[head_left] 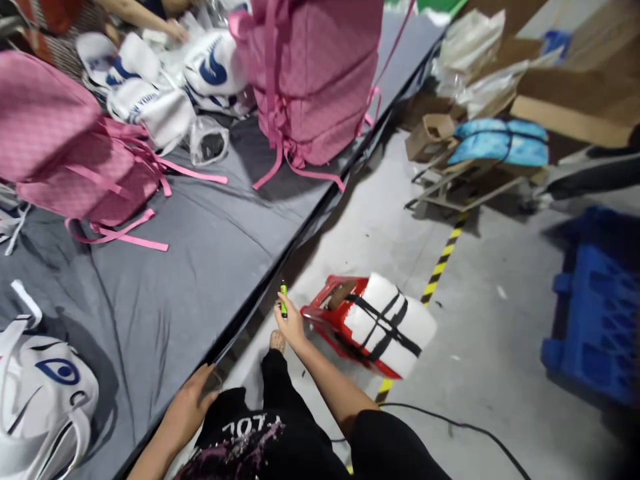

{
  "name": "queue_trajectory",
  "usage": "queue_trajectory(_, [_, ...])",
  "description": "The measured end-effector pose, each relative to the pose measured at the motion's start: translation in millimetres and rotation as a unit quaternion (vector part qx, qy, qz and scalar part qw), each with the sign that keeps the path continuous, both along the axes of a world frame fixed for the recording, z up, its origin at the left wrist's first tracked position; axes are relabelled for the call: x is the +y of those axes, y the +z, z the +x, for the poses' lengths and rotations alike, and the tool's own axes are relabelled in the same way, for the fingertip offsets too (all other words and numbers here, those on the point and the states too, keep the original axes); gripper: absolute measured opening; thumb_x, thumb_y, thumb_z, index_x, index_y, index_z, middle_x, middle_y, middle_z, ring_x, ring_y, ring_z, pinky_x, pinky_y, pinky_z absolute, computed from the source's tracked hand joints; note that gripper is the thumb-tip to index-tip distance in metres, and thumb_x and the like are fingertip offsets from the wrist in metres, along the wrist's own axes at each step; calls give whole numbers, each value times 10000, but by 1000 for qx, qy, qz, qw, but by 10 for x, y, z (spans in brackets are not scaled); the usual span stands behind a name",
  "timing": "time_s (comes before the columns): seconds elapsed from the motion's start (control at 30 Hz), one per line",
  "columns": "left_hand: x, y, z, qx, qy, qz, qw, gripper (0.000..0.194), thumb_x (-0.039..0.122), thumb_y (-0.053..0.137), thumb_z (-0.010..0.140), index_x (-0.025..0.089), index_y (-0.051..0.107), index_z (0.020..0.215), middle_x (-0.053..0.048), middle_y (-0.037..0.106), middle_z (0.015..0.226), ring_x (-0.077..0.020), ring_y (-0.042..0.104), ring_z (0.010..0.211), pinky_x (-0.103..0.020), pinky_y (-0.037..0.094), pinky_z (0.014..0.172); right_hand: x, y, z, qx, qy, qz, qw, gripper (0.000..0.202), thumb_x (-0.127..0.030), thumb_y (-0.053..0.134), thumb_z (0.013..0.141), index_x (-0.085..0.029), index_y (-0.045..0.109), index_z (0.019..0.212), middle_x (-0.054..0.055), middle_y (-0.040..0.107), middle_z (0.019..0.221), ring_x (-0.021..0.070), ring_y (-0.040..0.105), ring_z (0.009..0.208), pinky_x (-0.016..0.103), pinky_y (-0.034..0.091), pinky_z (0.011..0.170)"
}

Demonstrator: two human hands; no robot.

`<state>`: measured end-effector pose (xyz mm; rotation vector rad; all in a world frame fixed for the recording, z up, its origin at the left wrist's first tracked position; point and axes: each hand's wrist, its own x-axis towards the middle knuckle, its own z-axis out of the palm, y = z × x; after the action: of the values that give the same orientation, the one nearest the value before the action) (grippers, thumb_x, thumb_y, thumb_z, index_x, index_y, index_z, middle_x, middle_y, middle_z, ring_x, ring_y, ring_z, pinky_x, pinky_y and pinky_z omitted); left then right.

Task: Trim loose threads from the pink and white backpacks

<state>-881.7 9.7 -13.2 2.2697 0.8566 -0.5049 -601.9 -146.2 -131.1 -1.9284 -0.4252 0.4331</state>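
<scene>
My right hand (292, 328) is closed around a slim lime-green tool with black ends (284, 300), held upright beyond the table edge, above the floor. Its exact kind cannot be made out. My left hand (188, 404) lies at the padded edge of the grey-covered table (200, 267), its fingers stretched out and nothing in its grasp. To its left, a white bag with a blue eye-shaped print (60, 373) sits on the cloth. Farther up the table are a pink backpack lying over (90, 140) and another pink backpack standing upright (320, 80), straps trailing.
White printed bags (150, 110) are heaped at the far side, near another person's hand (175, 30). On the floor stand a red stool with a strapped white cushion (395, 327), a chair with a blue cushion (500, 141), cardboard boxes (575, 100), a blue pallet (595, 307) and a black cable (450, 421).
</scene>
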Motion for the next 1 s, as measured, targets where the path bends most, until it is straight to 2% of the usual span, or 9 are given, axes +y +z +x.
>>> queue_trajectory(0.17, [102, -189, -171, -24, 99, 4, 995, 570, 468, 492, 830, 197, 660, 1302, -108, 656, 1377, -278, 600, 1318, -451, 445, 1173, 353, 331, 972, -81, 21, 23, 996, 457, -346, 447, 931, -146, 611, 1307, 133, 655, 1111, 231, 629, 1069, 388, 489, 1019])
queue_trajectory(0.3, [553, -228, 244, -49, 155, 10, 987, 643, 572, 452, 852, 175, 645, 1320, -143, 629, 1409, -307, 569, 1349, -471, 493, 1117, 1046, 548, 1476, -72, 28, 42, 996, 552, -304, 377, 946, -119, 459, 1460, 147, 659, 1127, 222, 661, 986, 383, 514, 958])
queue_trajectory(0.4, [1298, -164, 1157, -122, 150, 61, 979, 664, 561, 440, 881, 118, 630, 1338, -205, 568, 1459, -322, 520, 1395, -503, 468, 1131, 1736, 676, 1704, 39, 27, 83, 995, 640, -301, 428, 918, -141, 315, 1527, 116, 685, 1119, 176, 690, 785, 329, 554, 799])
queue_trajectory(0.53, [2581, -124, 3038, -243, 124, 130, 953, 517, 387, 517, 921, 120, 628, 1350, -199, 436, 1567, -300, 437, 1461, -476, 380, 1204, 2467, 715, 2034, 117, 15, 146, 982, 533, -388, 489, 888, -167, 450, 1371, 69, 696, 1050, 137, 683, 660, 256, 522, 604])
queue_trajectory(0.63, [3501, -237, 4467, -290, 156, 142, 933, 420, 245, 623, 873, 150, 690, 1277, -162, 292, 1648, -326, 288, 1537, -459, 284, 1262, 2704, 577, 2336, 146, 25, 159, 976, 588, -498, 543, 871, -156, 493, 1346, 10, 682, 844, 115, 623, 534, 225, 467, 501])
queue_trajectory(0.73, [4244, -487, 5503, -309, 210, 128, 919, 361, 219, 673, 837, 153, 735, 1187, -146, 203, 1676, -401, 163, 1561, -545, 229, 1269, 2761, 376, 2624, 155, 13, 128, 979, 658, -533, 587, 857, -157, 498, 1390, -26, 641, 726, 101, 557, 468, 215, 426, 457])
queue_trajectory(0.8, [4581, -678, 5904, -312, 242, 115, 912, 327, 215, 658, 841, 128, 740, 1146, -188, 320, 1613, -429, 282, 1512, -587, 285, 1230, 2801, 271, 2797, 151, -4, 109, 983, 641, -503, 608, 849, -166, 514, 1385, -16, 648, 754, 101, 560, 489, 213, 421, 454])
queue_trajectory(0.87, [4750, -829, 6084, -324, 247, 110, 907, 289, 187, 610, 856, 122, 734, 1108, -194, 531, 1434, -375, 482, 1381, -539, 385, 1172, 2920, 216, 2976, 147, -10, 104, 984, 621, -462, 605, 848, -175, 509, 1391, 8, 672, 841, 109, 586, 535, 215, 430, 463])
queue_trajectory(1.0, [4585, -895, 5969, -379, 201, 140, 892, 250, 182, 480, 911, 164, 717, 988, -118, 686, 1062, -258, 631, 1102, -403, 488, 1033, 3550, 216, 3375, 115, 29, 91, 989, 582, -358, 555, 877, -158, 477, 1418, 31, 697, 916, 116, 615, 577, 220, 445, 490])
